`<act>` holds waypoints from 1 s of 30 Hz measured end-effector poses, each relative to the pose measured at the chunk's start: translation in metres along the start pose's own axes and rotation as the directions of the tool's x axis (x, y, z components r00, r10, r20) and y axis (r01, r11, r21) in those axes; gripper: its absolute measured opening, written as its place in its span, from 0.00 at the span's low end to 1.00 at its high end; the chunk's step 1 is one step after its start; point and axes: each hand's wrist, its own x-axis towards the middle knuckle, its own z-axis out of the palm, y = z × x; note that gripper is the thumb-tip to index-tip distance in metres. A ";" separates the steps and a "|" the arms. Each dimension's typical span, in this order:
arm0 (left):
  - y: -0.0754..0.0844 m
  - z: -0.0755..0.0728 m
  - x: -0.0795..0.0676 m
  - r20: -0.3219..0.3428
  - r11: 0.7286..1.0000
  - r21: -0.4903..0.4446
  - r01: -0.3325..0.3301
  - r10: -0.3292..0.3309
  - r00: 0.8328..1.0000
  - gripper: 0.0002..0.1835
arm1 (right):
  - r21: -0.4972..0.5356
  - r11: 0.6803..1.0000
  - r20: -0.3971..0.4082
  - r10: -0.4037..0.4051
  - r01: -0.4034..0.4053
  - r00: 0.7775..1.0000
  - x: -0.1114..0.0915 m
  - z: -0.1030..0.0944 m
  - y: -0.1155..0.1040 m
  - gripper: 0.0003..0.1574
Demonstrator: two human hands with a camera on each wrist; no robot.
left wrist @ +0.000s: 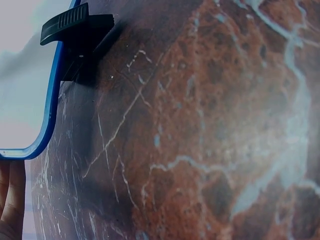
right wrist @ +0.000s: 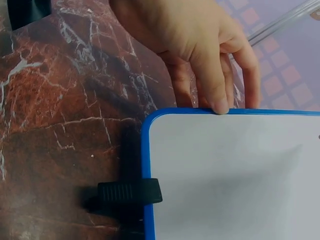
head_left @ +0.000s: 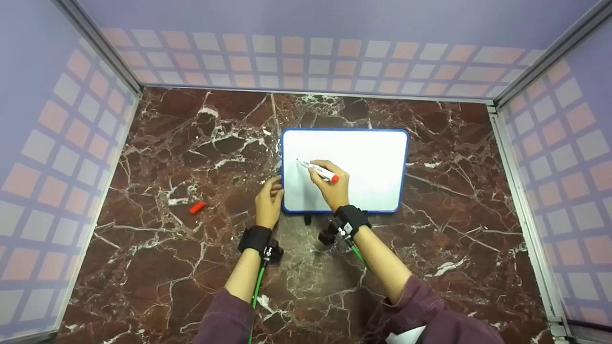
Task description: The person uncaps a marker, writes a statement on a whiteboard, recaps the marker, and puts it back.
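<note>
We see a rectangular whiteboard (head_left: 373, 167), blue-rimmed with rounded corners, white face up on the worktop (head_left: 454, 239), a black clip-like piece (head_left: 307, 220) at its near edge. Over its left half we see a slim white marker (head_left: 326, 174) with a red end, uncapped and slanting, its dark tip toward the far left corner.

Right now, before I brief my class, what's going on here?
A person's right hand holds a marker, its tip at the left part of a blue-rimmed whiteboard. The left hand holds the whiteboard's left edge. A red cap lies apart on the marbled surface, off to the left.
</note>
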 end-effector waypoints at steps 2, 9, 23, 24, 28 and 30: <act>0.000 0.000 0.000 0.000 1.000 0.001 -0.005 0.005 1.000 0.18 | -0.011 1.000 0.001 -0.004 0.004 1.000 0.000 0.001 0.001 0.09; 0.001 -0.001 -0.001 0.011 1.000 0.017 -0.001 0.001 1.000 0.18 | -0.041 0.999 0.016 0.019 -0.018 1.000 -0.001 0.008 0.020 0.09; -0.002 0.000 -0.001 0.002 1.000 -0.009 0.003 -0.003 1.000 0.17 | -0.064 0.997 0.043 -0.031 0.034 0.999 -0.005 0.009 0.039 0.10; -0.003 0.000 -0.001 0.003 1.000 -0.010 0.003 -0.003 1.000 0.17 | -0.067 0.997 0.046 -0.026 0.029 0.999 -0.005 0.009 0.039 0.10; -0.002 0.000 0.001 0.003 1.000 -0.011 -0.003 0.003 1.000 0.18 | -0.067 0.998 0.057 -0.001 0.005 0.998 -0.010 0.010 0.037 0.09; -0.002 0.000 0.002 0.003 1.000 -0.019 -0.009 0.009 1.000 0.18 | -0.074 0.997 0.060 0.013 -0.009 0.998 -0.012 0.011 0.036 0.08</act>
